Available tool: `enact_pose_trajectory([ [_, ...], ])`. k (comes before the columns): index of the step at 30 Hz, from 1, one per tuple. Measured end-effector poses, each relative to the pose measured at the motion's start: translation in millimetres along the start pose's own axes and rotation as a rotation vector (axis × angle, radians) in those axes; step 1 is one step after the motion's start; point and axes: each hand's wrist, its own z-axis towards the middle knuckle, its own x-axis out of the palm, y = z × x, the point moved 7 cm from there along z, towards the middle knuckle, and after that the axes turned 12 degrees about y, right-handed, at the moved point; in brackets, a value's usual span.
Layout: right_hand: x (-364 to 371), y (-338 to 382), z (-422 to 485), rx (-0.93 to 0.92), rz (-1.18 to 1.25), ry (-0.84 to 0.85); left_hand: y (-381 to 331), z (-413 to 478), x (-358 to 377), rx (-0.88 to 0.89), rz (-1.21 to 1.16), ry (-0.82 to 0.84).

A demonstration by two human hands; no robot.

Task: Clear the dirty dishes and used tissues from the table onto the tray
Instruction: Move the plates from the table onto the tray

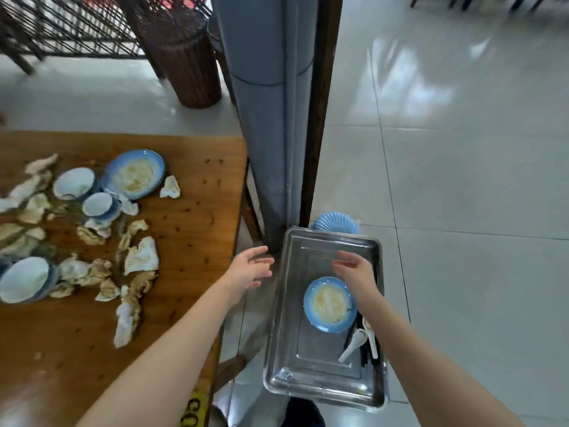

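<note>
A steel tray (308, 374) sits to the right of the wooden table (197, 229). In it lie a dirty blue plate (329, 305), white spoons (354, 346) and dark chopsticks (366, 352). My right hand (354, 269) hovers open over the tray, just above the plate, holding nothing. In the gap between table and tray, my left hand (249, 269) is open and empty. On the table stand another dirty blue plate (134, 174), a bowl (74, 183), a cup (98, 204), a second bowl (24, 278) and several crumpled used tissues (141, 257).
A grey padded pillar (271, 118) with a dark wooden post (320, 103) rises behind the tray. A ribbed blue dish (335, 223) peeks out past the tray's far edge. A dark wicker stand (184, 57) is beyond the table. Pale tiled floor (462, 180) spreads to the right.
</note>
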Motion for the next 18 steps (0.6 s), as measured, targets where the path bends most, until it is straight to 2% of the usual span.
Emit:
enact_pose_trajectory([
  [8, 90, 49, -51, -0.080, -0.029, 0.102, 0, -108, -90, 0.134, -0.075, -0.110],
  [13, 161, 64, -93, -0.122, -0.021, 0.139, 31, -175, -155, 0.160, -0.153, -0.120],
  [18, 242, 69, -135, -0.139, -0.065, 0.172, 75, -250, -229, 0.237, -0.135, -0.179],
])
